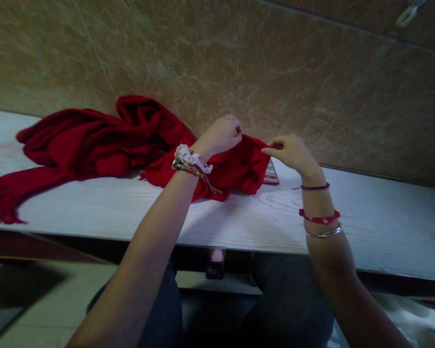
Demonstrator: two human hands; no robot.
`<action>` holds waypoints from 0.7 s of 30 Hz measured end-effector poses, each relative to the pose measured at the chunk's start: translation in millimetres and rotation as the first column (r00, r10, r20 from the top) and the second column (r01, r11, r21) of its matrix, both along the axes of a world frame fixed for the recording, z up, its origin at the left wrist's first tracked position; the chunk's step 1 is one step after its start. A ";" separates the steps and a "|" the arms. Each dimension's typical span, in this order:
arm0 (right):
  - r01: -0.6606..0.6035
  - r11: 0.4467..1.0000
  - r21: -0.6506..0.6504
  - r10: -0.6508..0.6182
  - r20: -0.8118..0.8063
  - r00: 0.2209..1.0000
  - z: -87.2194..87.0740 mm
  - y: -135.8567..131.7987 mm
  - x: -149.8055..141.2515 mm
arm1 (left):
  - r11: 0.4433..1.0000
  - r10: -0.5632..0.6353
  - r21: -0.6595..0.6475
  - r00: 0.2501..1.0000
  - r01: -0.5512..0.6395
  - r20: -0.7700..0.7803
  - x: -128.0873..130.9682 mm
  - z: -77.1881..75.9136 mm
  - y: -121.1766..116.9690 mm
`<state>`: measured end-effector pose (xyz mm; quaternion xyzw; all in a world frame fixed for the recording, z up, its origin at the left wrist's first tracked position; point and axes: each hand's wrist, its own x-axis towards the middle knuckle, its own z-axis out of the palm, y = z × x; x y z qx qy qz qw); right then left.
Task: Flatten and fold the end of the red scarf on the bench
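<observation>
A long red scarf (94,140) with fringed ends lies bunched along the white tabletop, its left fringe spread towards the front edge. My left hand (223,135) pinches the scarf's upper edge near its right end. At the right corner of the cloth, my right hand (288,151) holds the edge between thumb and fingers. The stretch between both hands is lifted and drawn fairly flat. Under that right end, a thin flat item with a red and grey face (271,174) pokes out; the scarf covers most of it.
A brown marbled tile wall (203,58) rises directly behind the narrow white tabletop (377,217). A small pale object (408,15) hangs at the upper right. My legs are below the front edge. A shiny clear plastic item (413,316) is at the lower right.
</observation>
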<state>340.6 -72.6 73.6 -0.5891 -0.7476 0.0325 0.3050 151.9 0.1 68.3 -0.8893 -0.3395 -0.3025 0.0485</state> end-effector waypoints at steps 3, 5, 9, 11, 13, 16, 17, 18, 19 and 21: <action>0.002 1.000 -0.012 -0.002 -0.003 1.000 -4.6 5.0 -0.7 | 1.000 -0.009 0.002 0.998 0.009 0.061 -7.7 11.2 -6.8; -0.005 1.000 -0.029 0.005 0.014 1.000 -8.1 8.4 -4.1 | 1.000 -0.011 -0.024 0.998 0.012 0.067 -10.3 17.2 -12.8; -0.116 0.987 -0.109 0.120 0.026 0.992 -14.5 13.4 -9.1 | 0.998 0.044 -0.059 0.986 -0.035 0.158 -14.0 24.4 -16.4; -0.191 0.968 -0.162 0.194 0.006 0.981 -17.2 15.8 -8.0 | 0.994 0.102 -0.072 0.964 -0.087 0.244 -19.4 27.4 -14.6; -0.227 0.954 -0.194 0.228 -0.017 0.973 -19.4 18.5 -5.2 | 0.987 0.158 -0.073 0.941 -0.142 0.300 -28.2 29.8 -12.9; -0.206 0.968 -0.145 0.201 -0.050 0.978 -21.6 22.6 -1.2 | 0.973 0.225 -0.030 0.923 -0.227 0.311 -44.6 29.2 -10.6; -0.188 0.976 -0.108 0.184 -0.052 0.982 -22.1 23.8 -0.6 | 0.966 0.252 -0.020 0.918 -0.258 0.307 -49.5 27.4 -9.2; -0.171 0.983 -0.068 0.168 -0.047 0.985 -22.4 24.8 -0.5 | 0.958 0.278 -0.018 0.914 -0.286 0.295 -53.4 24.9 -7.3; -0.155 0.988 -0.025 0.155 -0.031 0.987 -22.5 25.5 -0.9 | 0.953 0.298 -0.023 0.914 -0.303 0.275 -56.2 22.1 -5.0; -0.130 0.990 0.053 0.129 0.019 0.991 -22.1 26.3 -3.2 | 0.951 0.307 -0.039 0.926 -0.306 0.220 -56.9 16.3 -0.1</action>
